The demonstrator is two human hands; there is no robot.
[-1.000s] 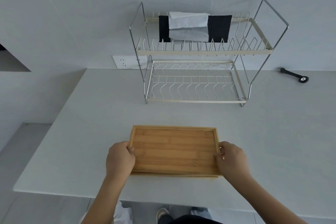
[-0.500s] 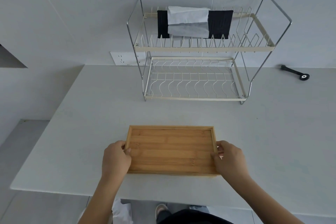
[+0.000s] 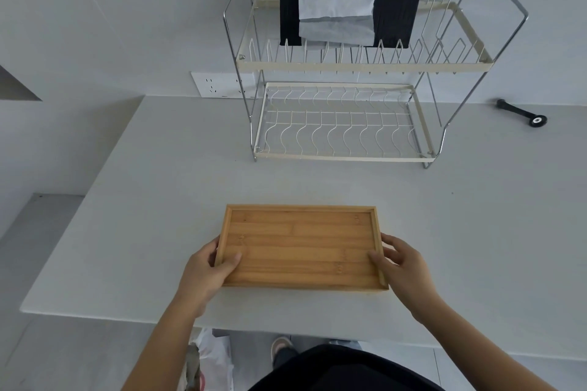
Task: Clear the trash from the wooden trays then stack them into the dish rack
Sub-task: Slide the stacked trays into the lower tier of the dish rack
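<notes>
White counter [image 3: 158,200], both hands' grip, left hand [image 3: 206,270] and right hand [image 3: 401,267], clamped on wooden tray [image 3: 301,247].

Honey-brown tray [image 3: 301,247] (cream-framed rack [image 3: 346,67])

Both hands, left [image 3: 205,273] and right [image 3: 403,267], gripped the bamboo tray's [image 3: 301,247] short ends. It sat on the desk [image 3: 158,200]. The two-tier dish rack [image 3: 343,63] stood behind.
</notes>
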